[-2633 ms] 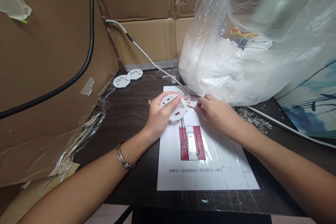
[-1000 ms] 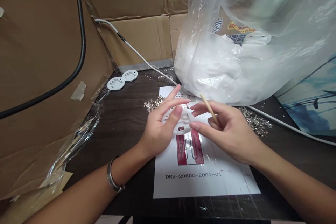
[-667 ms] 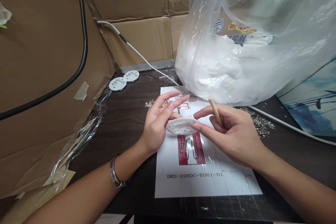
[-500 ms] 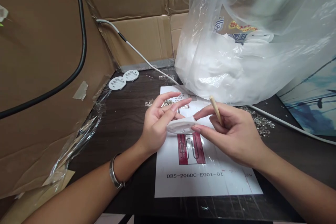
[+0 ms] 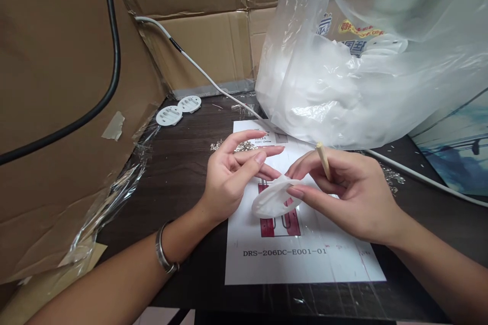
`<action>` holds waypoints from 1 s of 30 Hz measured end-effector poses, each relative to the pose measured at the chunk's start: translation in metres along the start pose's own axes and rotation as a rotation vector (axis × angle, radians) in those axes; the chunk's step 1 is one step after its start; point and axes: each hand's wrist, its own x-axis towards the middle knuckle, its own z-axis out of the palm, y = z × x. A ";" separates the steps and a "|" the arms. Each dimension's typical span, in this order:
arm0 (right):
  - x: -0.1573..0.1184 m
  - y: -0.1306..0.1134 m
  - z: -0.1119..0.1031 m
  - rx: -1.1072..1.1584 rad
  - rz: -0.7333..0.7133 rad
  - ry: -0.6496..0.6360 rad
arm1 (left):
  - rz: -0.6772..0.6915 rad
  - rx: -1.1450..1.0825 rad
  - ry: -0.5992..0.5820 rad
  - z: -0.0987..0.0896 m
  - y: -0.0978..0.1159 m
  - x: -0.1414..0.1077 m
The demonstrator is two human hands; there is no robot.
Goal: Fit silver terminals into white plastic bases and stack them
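Observation:
Between thumb and fingertips, my right hand pinches the edge of a round white plastic disc, held tilted above the printed sheet. A thin wooden stick is also tucked in that hand, its end pointing up. My left hand is beside the disc with fingers stretched out, thumb apart from the rim; its lower fingertips are close to the disc's far edge. Whether they touch it I cannot tell. The sheet shows a red picture and the text DRS-206DC-E001-01.
Two white discs with metal strips lie at the back left. Small metal parts are heaped behind my left hand, more beyond my right. A large clear bag of white pieces stands behind. A white cable crosses the table; cardboard walls enclose it.
The disc has moved right and toward me and tilted, so more of its face shows. My left thumb has come off it. My right hand has shifted slightly right with the stick.

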 end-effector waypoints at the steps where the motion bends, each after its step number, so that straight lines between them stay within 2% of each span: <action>1: 0.000 0.000 0.000 -0.001 -0.001 -0.002 | 0.004 -0.003 -0.001 0.000 0.000 0.001; 11: 0.002 -0.001 0.002 0.001 -0.034 -0.026 | 0.029 0.045 0.018 0.002 0.000 0.001; 25: 0.002 -0.002 0.002 -0.015 -0.021 -0.033 | 0.046 -0.003 -0.025 -0.003 -0.002 0.001; 30: 0.003 -0.003 0.002 -0.007 -0.054 -0.043 | 0.022 0.001 0.010 0.001 -0.001 0.002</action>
